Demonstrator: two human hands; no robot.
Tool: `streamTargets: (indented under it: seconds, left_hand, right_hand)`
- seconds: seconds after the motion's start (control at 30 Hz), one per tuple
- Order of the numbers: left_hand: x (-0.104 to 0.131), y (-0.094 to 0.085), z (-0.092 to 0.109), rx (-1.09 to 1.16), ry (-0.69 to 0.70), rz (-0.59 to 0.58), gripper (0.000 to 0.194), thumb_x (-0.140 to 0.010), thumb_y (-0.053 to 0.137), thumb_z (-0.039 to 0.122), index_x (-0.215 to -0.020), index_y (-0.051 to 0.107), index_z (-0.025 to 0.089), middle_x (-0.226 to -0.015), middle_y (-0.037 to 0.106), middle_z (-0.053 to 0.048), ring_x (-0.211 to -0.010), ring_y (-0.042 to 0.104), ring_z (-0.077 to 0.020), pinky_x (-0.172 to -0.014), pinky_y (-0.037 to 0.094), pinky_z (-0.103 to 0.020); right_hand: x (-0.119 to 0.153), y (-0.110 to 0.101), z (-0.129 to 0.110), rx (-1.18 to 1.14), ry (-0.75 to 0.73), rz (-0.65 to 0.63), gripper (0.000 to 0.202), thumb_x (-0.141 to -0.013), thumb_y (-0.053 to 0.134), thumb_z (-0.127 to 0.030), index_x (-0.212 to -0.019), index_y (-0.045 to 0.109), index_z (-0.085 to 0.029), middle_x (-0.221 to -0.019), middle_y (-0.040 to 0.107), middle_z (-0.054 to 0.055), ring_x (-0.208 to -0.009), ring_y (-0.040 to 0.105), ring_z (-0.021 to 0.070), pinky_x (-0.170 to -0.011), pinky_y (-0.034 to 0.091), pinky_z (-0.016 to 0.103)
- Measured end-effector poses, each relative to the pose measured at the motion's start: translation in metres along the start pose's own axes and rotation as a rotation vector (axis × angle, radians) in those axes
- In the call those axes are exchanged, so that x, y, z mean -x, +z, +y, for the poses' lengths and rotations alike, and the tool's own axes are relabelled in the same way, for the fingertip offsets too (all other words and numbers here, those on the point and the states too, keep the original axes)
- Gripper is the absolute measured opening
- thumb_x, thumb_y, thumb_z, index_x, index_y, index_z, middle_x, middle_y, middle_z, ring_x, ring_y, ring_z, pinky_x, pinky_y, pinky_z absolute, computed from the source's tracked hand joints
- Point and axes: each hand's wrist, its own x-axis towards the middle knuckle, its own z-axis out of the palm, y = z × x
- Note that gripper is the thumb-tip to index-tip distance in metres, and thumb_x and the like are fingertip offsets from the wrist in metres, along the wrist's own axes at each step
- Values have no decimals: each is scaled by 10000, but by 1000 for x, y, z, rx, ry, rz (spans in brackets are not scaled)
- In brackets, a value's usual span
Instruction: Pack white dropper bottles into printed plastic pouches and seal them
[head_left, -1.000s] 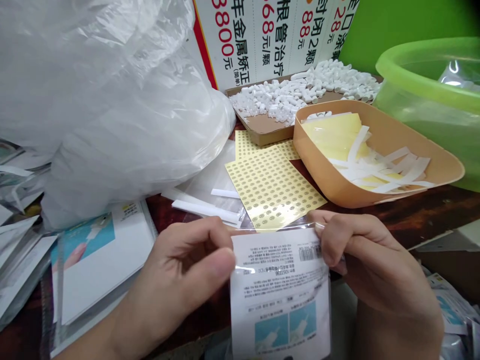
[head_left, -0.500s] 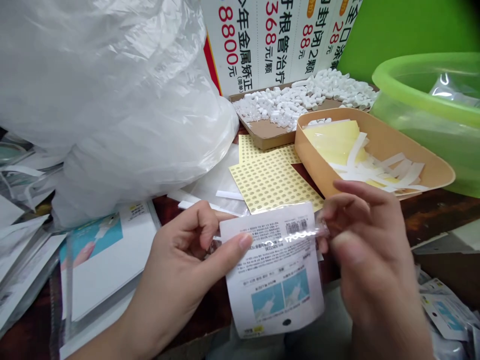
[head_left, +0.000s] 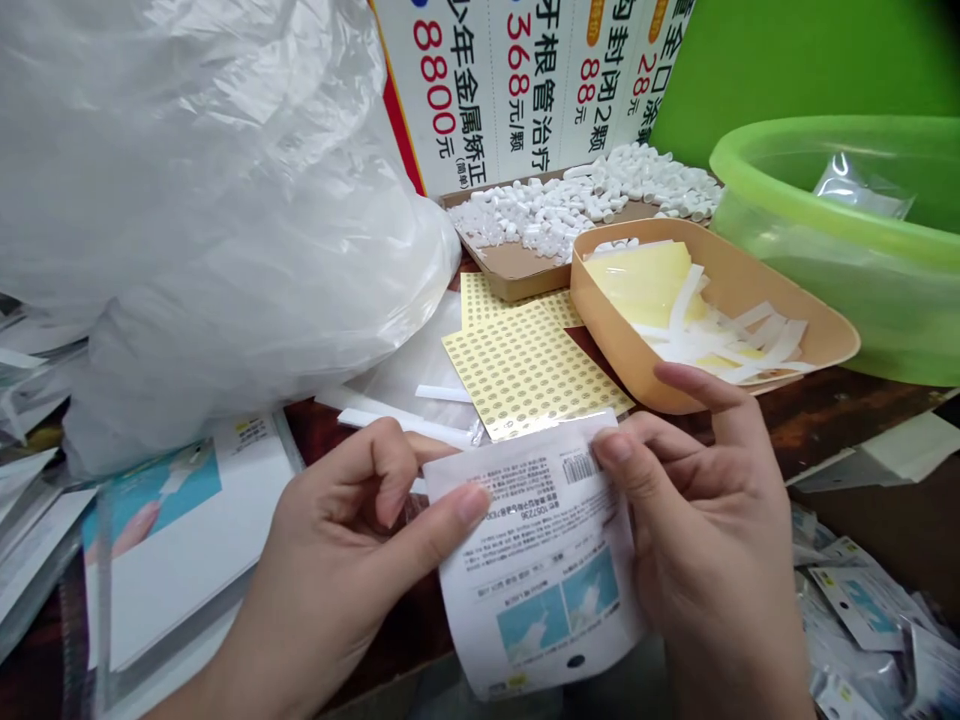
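A small printed packaging card [head_left: 536, 560], white with a barcode, small text and two blue pictures, is held up in front of me by both hands. My left hand [head_left: 360, 540] pinches its left edge, thumb on the printed face and fingers curled behind. At the upper right corner, the thumb of my right hand [head_left: 697, 530] presses on the card. The other fingers are partly behind it, with the index finger raised. Clear plastic shows along the card's top edge. Just beyond lie yellow sticker sheets [head_left: 532, 370] dotted with small round labels.
A tan bin [head_left: 622, 350] holds white strips and yellow paper. Behind it, a cardboard tray [head_left: 517, 275] carries many small white pieces. A big white plastic bag [head_left: 225, 240] bulks at left above stacked cards [head_left: 195, 560]. A green tub [head_left: 810, 270] stands right; packaged items [head_left: 862, 610] lie lower right.
My right hand has shifted from the clear plastic at the card's right edge onto its upper right corner, thumb now on the face. The view has turned slightly right.
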Motion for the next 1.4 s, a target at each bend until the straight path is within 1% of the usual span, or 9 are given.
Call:
streamTargets:
  seconds: [0.13,0.23,0.43,0.57,0.73,0.93,1.03,1.13,1.4]
  left_hand:
    - [1,-1,0,4,-11,-8,445,-798,752,187,-618,345,198,-793,730,77,-632,665,-95,-531,559,-153]
    - [0,-3,-1,27,10,35,441,-778,764,162,-609,358,196,-751,708,91,-632,662,-89,-528,555,-138]
    - [-6,-3,0,78,72,142,372,-776,769,181,-658,418,219,-721,700,87,-634,646,-87,-555,555,-133]
    - [-6,-4,-1,77,101,155,339,-761,778,164,-733,450,247,-729,677,93,-631,660,-88,-568,564,-133]
    - [-7,-13,4,-128,-34,-154,273,-807,745,278,-922,505,334,-749,607,88,-628,623,-92,-537,536,-144]
    - [-5,-15,18,-245,-231,-469,354,-824,649,550,-1075,634,301,-959,672,9,-860,629,-180,-700,529,-228]
    - [-2,-12,17,-234,-229,-374,225,-852,676,413,-1056,674,318,-1026,697,27,-892,642,-167,-728,512,-214]
    - [0,-7,15,-139,-291,-298,62,-873,668,303,-922,705,291,-844,702,48,-726,625,-111,-599,472,-158]
    - [3,-6,16,-6,-331,-194,78,-827,719,319,-822,723,241,-809,715,13,-705,627,-125,-602,494,-187]
  right_hand:
    - [-1,-3,4,-41,31,8,329,-895,661,-324,-1171,489,-373,-676,655,-63,-473,536,100,-416,418,191]
    - [-1,-5,0,-60,22,17,216,-939,590,-366,-1149,541,-352,-721,681,-42,-553,606,110,-510,495,212]
    - [-3,-15,-10,78,156,-214,99,-857,705,-374,-903,685,-289,-810,710,-29,-679,643,98,-540,496,145]
    - [-6,-18,-7,99,201,-244,140,-850,710,-380,-821,653,-255,-730,634,-46,-637,559,81,-517,450,141]
    - [-4,-18,-13,419,-95,-218,117,-916,615,-270,-805,606,-233,-761,573,-39,-678,530,89,-561,416,184]
    - [3,-14,-20,675,-341,-530,184,-927,497,-91,-810,587,-200,-790,557,-23,-700,548,75,-602,425,194]
    - [7,-11,-19,712,-403,-533,194,-920,492,-78,-780,556,-197,-786,562,-17,-686,558,76,-593,432,198]
    - [10,-8,-16,775,-471,-533,176,-915,509,-98,-784,560,-203,-745,553,-11,-657,556,90,-575,432,213]
    - [19,4,-10,758,-425,-471,192,-919,522,-140,-750,544,-227,-692,557,-8,-619,563,108,-568,447,224]
